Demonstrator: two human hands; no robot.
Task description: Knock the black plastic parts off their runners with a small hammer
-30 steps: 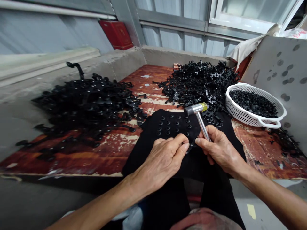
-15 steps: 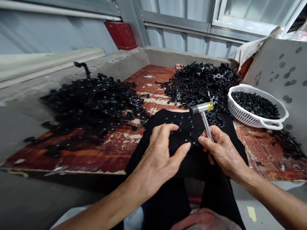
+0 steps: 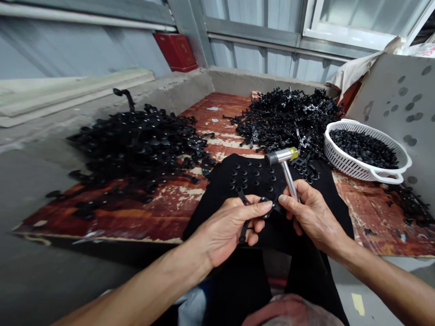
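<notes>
1. Head view: left hand (image 3: pixel 227 226) palm-up, fingers curled around a black plastic strip part (image 3: pixel 245 213), lifted just above the black studded mat (image 3: pixel 253 179).
2. Right hand (image 3: pixel 311 213) closed on the small hammer (image 3: pixel 285 170), shaft upright, head over mat, fingertips touching the part.
3. Flanked by parts piles (image 3: pixel 142 145) and white basket (image 3: pixel 367 158).

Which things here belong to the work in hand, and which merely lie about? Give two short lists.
In hand: left hand holding a black plastic strip; right hand gripping the hammer; studded black mat.

Lying about: white basket; red box; grey spotted board.
</notes>
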